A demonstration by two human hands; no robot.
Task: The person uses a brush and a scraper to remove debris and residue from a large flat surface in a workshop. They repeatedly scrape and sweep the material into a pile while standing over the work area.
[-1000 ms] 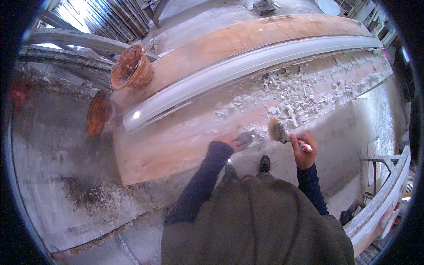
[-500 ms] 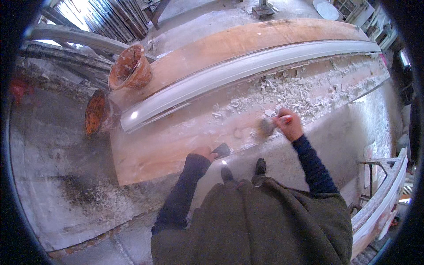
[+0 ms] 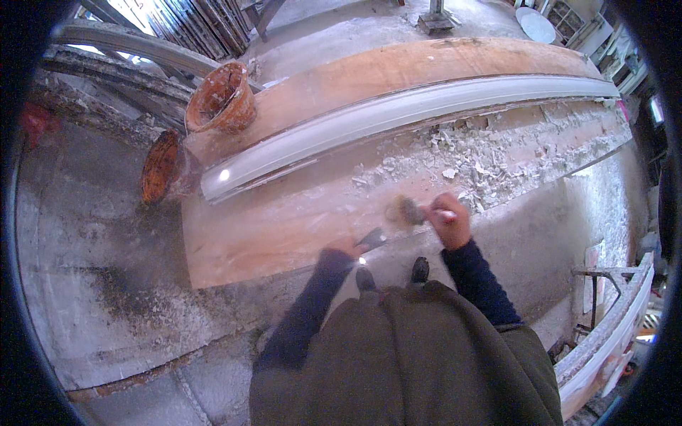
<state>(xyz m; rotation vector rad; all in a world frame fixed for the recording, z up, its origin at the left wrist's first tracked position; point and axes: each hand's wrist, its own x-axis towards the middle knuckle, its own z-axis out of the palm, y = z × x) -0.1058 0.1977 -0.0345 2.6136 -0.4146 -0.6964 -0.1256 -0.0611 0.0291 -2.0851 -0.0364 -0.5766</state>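
Note:
My right hand [image 3: 453,226] is closed round the red handle of a brush [image 3: 410,211], its blurred bristles pointing left, low over the orange-brown board [image 3: 227,255]. By the board's near edge, my left hand [image 3: 345,246] grips a scraper [image 3: 371,240] with a dark flat blade. The blade faces the brush, a short gap apart. White plaster chips [image 3: 490,160] lie scattered over the board beyond and to the right of my right hand. Behind them a long white plaster moulding [image 3: 398,110] runs lengthwise along the board.
An orange bucket [image 3: 238,113] with a crusted rim stands at the board's far left corner. A second orange bucket [image 3: 160,167] lies tipped beside it. A curved white piece [image 3: 604,351] rests on a metal stand at right.
My right hand has swept the brush left, toward the scraper. My left hand has shifted a little right with the scraper, so the two tools are closer. The view has moved slightly.

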